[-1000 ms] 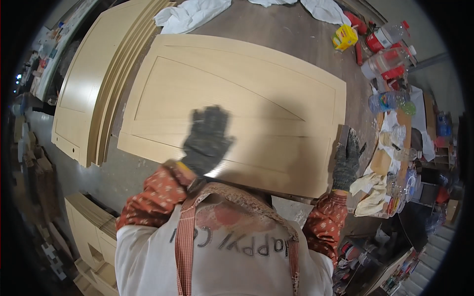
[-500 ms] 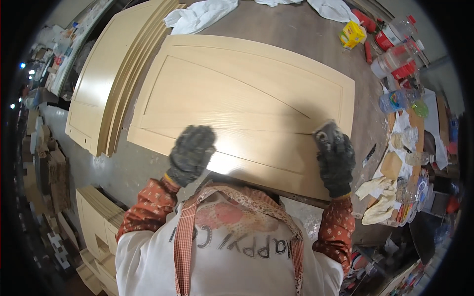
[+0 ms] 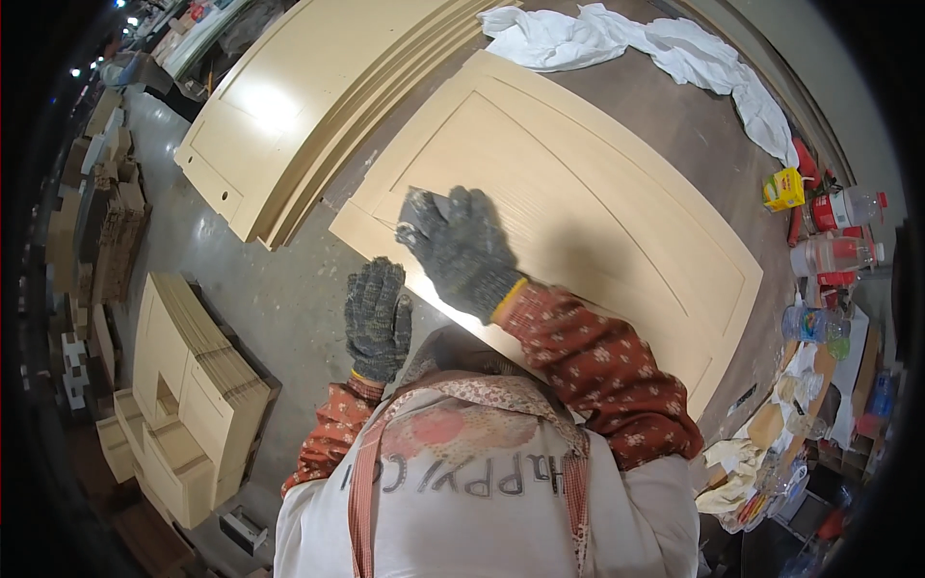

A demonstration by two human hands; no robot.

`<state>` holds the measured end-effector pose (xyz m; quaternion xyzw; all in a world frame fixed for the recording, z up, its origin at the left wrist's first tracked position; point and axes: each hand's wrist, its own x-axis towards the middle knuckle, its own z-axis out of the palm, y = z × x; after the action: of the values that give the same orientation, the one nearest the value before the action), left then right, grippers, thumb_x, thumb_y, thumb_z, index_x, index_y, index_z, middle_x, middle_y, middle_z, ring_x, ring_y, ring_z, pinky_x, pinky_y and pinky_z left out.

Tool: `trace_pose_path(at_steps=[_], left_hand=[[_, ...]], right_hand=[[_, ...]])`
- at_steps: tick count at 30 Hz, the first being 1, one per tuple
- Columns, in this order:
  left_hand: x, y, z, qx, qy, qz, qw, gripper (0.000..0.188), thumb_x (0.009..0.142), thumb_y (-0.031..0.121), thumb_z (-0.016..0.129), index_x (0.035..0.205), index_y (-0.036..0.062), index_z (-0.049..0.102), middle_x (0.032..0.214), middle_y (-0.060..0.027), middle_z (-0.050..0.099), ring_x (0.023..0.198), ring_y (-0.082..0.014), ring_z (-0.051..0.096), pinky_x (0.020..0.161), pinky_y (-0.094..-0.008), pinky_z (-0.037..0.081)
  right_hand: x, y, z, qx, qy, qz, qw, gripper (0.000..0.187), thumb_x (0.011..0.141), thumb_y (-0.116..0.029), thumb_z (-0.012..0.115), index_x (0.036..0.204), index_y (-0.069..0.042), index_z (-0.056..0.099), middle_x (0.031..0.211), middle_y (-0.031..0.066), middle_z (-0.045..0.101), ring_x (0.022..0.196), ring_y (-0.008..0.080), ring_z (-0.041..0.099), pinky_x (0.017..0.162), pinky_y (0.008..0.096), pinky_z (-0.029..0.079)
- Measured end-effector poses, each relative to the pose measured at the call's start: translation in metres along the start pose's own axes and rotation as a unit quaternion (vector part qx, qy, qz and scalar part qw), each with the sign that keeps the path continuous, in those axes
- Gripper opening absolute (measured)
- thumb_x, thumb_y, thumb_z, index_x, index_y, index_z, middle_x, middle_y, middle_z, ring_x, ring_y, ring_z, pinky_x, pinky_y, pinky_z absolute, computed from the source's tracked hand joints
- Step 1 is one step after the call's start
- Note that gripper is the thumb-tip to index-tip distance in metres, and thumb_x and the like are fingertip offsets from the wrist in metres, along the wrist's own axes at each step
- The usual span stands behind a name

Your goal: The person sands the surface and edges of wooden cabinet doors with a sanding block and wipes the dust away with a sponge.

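Note:
A cream cabinet door panel (image 3: 578,193) with grooved lines lies flat on the brown worktable. My right hand (image 3: 461,249), in a dark grey knit glove, reaches across to the panel's left part. It presses a small grey piece of sandpaper (image 3: 412,207) onto the surface; most of that piece is hidden under the fingers. My left hand (image 3: 377,318), in a matching glove, is stretched out with fingers extended at the panel's near left edge. It holds nothing, and whether it touches the edge I cannot tell.
Several similar panels (image 3: 318,87) are stacked at the far left. Cream boards (image 3: 207,385) stand on the floor at lower left. White cloth (image 3: 617,43) lies along the back; a yellow box (image 3: 782,190), plastic bottles (image 3: 836,254) and a cream rag (image 3: 737,472) line the right side.
My right hand has swept left across the panel with the sandpaper. My left hand has come off the panel's face to its near edge. The view has turned and shifted left.

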<state>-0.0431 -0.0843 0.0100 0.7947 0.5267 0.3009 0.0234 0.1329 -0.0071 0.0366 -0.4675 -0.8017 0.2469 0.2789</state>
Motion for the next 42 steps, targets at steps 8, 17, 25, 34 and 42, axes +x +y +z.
trace_pose_path(at_steps=[8,17,25,34,42], left_hand=[[0.018,-0.001,0.0,-0.025,0.039,0.086,0.995,0.03,0.095,0.007,0.055,0.124,0.0,0.062,0.124,-0.0161,0.063,0.122,-0.0346,0.054,0.112,-0.0488,0.033],[0.071,0.032,0.027,-0.064,-0.064,0.276,0.957,0.036,0.091,0.017,0.061,0.123,0.0006,0.062,0.128,-0.0216,0.059,0.122,-0.0388,0.054,0.109,-0.0518,0.035],[0.08,0.123,0.062,-0.026,-0.164,0.371,0.914,0.047,0.088,0.015,0.061,0.134,0.0039,0.054,0.135,-0.0201,0.053,0.126,-0.0381,0.048,0.109,-0.0542,0.033],[0.057,0.143,0.063,0.003,-0.12,0.331,0.936,0.046,0.089,0.012,0.059,0.134,0.0048,0.054,0.134,-0.0203,0.054,0.126,-0.0375,0.049,0.108,-0.0539,0.035],[0.027,0.134,0.057,-0.018,-0.066,0.285,0.956,0.037,0.093,0.014,0.059,0.128,0.0022,0.058,0.13,-0.0199,0.057,0.125,-0.0364,0.051,0.109,-0.0523,0.036]], right_hand=[[-0.041,0.014,-0.038,-0.268,-0.001,-0.002,0.963,0.046,0.087,-0.024,0.052,0.133,-0.028,0.056,0.146,0.0144,0.041,0.12,0.0372,0.047,0.102,0.0534,0.033],[-0.244,0.025,-0.163,-0.346,0.234,0.346,0.84,0.038,0.082,-0.024,0.063,0.121,-0.023,0.065,0.118,0.0085,0.059,0.1,0.0315,0.056,0.084,0.0466,0.046],[-0.411,0.089,-0.248,-0.626,0.163,0.457,0.611,0.05,0.085,-0.035,0.058,0.132,-0.017,0.054,0.124,0.0123,0.059,0.115,0.0345,0.052,0.093,0.0517,0.042],[-0.506,0.06,-0.276,-0.39,0.124,0.651,0.639,0.073,0.08,-0.041,0.066,0.146,-0.021,0.041,0.143,0.0188,0.046,0.122,0.0379,0.052,0.102,0.0473,0.043],[-0.544,0.073,-0.297,-0.343,0.317,0.651,0.598,0.082,0.076,-0.035,0.076,0.145,-0.01,0.041,0.122,0.017,0.063,0.107,0.0351,0.063,0.094,0.0448,0.048]])
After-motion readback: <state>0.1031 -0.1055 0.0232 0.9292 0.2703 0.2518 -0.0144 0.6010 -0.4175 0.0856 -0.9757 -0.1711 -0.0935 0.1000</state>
